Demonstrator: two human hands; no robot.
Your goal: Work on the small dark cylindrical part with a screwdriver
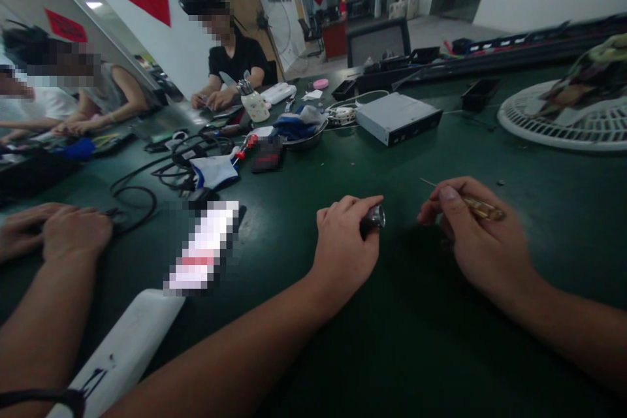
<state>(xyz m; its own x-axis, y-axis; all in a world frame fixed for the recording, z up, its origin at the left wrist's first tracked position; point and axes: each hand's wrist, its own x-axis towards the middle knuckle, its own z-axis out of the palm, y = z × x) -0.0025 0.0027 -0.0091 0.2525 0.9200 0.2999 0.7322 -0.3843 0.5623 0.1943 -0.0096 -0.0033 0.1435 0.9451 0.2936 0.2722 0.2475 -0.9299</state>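
Observation:
My left hand is wrapped round a small dark cylinder with a shiny metal end, just above the green table. The open metal end faces right, and the rest of it is hidden by my fingers. To the right, my right hand grips a screwdriver with a translucent amber handle. Its thin shaft points left and slightly up, towards the cylinder but apart from it.
A silver drive box and a white fan grille stand behind. A lit phone, a white case, black cables and a co-worker's hands are at left. More people sit beyond.

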